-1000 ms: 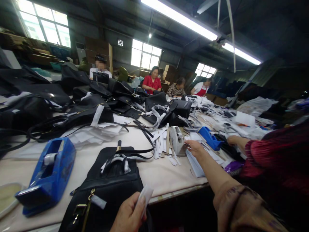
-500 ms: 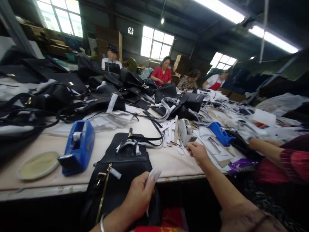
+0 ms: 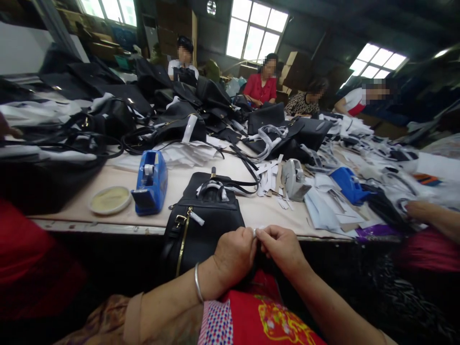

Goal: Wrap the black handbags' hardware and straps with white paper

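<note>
At the lower middle, a white bit (image 3: 255, 232) is pinched by the left hand (image 3: 235, 251) and right hand (image 3: 283, 249), maybe for steadiness.

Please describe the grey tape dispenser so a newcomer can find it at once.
On the long table, find the black bag lying over the near edge. To its right, just past the paper strips, stands the grey dispenser. Its colour sets it apart: the left dispenser and right dispenser are blue.

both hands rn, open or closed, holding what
Left hand: closed, gripping a small white piece.
Right hand: closed, fingertips pinching the same small white piece.
</note>
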A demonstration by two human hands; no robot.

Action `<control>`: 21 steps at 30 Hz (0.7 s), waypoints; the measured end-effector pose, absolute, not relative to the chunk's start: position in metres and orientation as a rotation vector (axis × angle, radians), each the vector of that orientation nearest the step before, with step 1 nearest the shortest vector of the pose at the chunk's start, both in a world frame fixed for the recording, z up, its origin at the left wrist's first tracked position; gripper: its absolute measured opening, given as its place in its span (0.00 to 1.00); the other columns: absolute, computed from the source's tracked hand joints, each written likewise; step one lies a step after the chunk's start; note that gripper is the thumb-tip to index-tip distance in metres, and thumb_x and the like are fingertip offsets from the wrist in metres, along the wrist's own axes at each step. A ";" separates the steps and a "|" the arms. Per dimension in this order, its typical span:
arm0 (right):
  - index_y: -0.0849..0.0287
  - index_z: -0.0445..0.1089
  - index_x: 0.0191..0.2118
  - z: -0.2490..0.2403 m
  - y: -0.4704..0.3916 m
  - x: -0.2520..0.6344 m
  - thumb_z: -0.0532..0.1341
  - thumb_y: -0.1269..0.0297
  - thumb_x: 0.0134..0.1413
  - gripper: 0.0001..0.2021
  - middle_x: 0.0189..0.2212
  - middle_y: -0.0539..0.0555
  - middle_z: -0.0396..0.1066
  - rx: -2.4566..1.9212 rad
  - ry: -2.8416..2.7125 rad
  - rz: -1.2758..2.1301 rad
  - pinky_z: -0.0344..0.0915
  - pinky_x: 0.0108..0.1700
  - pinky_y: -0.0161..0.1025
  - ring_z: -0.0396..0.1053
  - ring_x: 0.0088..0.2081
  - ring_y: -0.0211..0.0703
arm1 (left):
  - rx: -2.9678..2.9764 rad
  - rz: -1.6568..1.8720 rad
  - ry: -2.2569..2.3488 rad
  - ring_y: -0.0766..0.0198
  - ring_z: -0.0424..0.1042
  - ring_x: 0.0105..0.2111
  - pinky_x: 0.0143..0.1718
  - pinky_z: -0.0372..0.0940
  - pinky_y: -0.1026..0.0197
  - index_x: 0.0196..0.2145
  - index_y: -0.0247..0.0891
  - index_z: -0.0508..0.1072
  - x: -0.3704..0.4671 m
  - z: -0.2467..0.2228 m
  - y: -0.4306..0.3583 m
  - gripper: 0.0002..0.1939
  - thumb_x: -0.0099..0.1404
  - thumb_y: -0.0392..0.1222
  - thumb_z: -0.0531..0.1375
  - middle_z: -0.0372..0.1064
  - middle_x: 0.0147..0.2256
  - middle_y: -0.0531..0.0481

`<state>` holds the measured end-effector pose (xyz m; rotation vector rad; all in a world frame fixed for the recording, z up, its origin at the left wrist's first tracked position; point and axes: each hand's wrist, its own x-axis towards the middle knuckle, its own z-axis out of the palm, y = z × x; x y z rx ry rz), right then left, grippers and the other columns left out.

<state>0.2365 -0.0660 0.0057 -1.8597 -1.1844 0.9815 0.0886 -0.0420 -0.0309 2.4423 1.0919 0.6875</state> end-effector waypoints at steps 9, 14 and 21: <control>0.58 0.73 0.24 0.010 -0.074 0.236 0.62 0.53 0.52 0.15 0.18 0.51 0.72 -1.886 -1.265 0.956 0.59 0.20 0.34 0.64 0.17 0.36 | 2.519 0.749 1.085 0.54 0.74 0.29 0.28 0.67 0.57 0.60 0.29 0.63 0.084 -0.035 -0.043 0.22 0.72 0.39 0.48 0.74 0.33 0.39; 0.58 0.76 0.40 0.009 -0.083 0.232 0.62 0.54 0.53 0.14 0.28 0.54 0.79 -1.878 -1.309 0.828 0.63 0.26 0.38 0.72 0.25 0.44 | 2.114 0.880 0.933 0.57 0.74 0.36 0.41 0.67 0.58 0.44 0.34 0.74 0.083 -0.027 -0.035 0.14 0.72 0.39 0.49 0.75 0.37 0.41; 0.59 0.68 0.42 -0.006 -0.070 0.228 0.64 0.50 0.50 0.19 0.23 0.51 0.75 -1.823 -1.211 0.705 0.65 0.28 0.39 0.72 0.25 0.46 | 1.297 0.879 0.787 0.68 0.67 0.25 0.27 0.60 0.67 0.38 0.34 0.77 0.082 -0.021 -0.030 0.15 0.69 0.46 0.55 0.71 0.28 0.50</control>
